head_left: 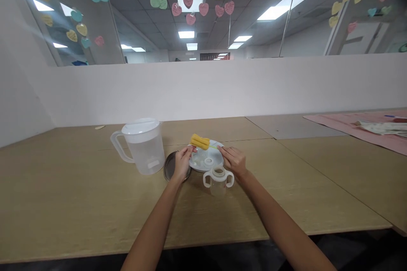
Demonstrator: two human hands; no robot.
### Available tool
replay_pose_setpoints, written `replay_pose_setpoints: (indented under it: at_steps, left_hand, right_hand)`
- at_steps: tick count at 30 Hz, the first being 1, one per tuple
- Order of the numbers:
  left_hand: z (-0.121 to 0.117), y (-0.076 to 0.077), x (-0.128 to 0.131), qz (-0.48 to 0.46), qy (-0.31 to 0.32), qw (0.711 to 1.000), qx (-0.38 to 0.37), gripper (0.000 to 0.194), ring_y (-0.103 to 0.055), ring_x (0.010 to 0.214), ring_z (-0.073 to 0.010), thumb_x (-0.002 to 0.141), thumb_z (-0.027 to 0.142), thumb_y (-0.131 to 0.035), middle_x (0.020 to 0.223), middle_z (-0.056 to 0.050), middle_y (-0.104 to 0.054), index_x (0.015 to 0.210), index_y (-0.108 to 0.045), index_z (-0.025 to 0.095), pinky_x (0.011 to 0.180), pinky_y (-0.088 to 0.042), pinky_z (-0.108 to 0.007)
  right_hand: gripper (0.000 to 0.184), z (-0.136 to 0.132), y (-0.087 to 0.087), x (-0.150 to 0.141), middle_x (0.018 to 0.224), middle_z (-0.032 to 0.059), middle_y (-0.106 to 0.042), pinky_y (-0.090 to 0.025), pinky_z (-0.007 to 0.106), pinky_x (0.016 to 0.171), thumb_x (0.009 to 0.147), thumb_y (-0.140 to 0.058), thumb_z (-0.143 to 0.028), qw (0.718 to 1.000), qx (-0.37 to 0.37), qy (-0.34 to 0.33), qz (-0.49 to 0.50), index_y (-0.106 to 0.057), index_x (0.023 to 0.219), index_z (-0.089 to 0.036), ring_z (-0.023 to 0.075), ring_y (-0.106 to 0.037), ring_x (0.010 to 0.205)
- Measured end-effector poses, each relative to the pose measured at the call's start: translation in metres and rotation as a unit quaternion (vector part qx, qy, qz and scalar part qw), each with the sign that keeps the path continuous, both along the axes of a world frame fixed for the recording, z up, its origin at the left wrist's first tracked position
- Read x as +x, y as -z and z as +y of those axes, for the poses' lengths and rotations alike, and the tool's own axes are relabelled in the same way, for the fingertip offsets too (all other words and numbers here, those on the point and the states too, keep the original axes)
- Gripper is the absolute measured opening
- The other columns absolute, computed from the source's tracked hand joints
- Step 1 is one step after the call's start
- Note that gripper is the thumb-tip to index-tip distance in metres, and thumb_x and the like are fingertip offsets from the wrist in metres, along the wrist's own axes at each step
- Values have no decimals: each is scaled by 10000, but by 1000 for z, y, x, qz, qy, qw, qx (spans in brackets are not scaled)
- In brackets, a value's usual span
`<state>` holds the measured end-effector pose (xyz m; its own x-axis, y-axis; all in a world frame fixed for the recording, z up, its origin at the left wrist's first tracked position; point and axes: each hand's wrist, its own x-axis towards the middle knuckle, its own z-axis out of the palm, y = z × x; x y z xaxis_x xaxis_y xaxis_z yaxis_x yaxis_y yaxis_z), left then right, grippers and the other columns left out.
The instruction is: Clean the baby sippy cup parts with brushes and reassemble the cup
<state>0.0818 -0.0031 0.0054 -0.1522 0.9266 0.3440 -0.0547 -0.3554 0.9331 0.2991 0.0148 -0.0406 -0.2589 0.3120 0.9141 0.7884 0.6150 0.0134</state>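
A sponge brush (200, 142) with a yellow head and a thin pale green handle is held level above a white bowl (196, 166). My left hand (183, 161) is closed, its fingertips pinched at the left end of the yellow head. The handle's right end sits between the closed fingers of my right hand (234, 159). Inside the bowl lie a round white part with a hole (208, 162) and some clear pieces that I cannot make out. Just in front of the bowl, a clear cup (218, 187) with two white handles and an open top stands upright.
A lidded translucent pitcher (147, 152) stands at the left, its handle facing left. Partly behind my left hand lies a dark round tray (169, 167). A pink cloth (346, 120) with white items covers the far right of the wooden table (79, 203). A white wall rises behind.
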Motion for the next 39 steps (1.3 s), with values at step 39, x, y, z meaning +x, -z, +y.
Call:
replay_pose_setpoints:
  at_steps: [39]
  left_hand:
    - [10, 3, -5, -103, 17, 994, -13, 341, -611, 793, -135, 645, 384, -717, 932, -78, -700, 885, -700, 143, 710, -438, -225]
  right_hand:
    - [220, -2, 0, -7, 696, 43, -671, -437, 232, 577, 801, -467, -174, 993, 6, 11, 114, -679, 858, -165, 124, -585, 606]
